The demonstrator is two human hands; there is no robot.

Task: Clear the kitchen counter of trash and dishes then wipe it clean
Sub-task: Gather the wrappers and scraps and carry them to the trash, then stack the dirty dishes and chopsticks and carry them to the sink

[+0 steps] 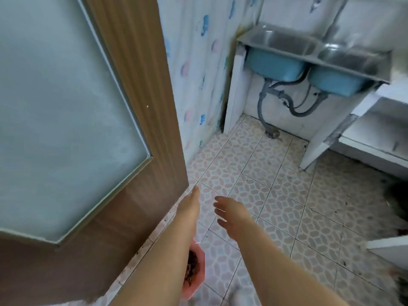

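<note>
Low in mid-frame, the left hand [191, 204], fingers straight, is by the door [141, 107] edge. The right hand [230, 214] is loosely spread, and both are empty. A pink bin [201, 255] of dark scraps sits bottom centre, under the left forearm.

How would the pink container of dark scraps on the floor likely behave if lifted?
The pink container looks thin-walled, so probably light and somewhat bendy. It is open-topped with loose dark scraps inside, so tipping it would likely spill them.

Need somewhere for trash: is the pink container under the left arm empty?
Not empty: dark scraps show inside the pink container, partly hidden by the left forearm.
</note>
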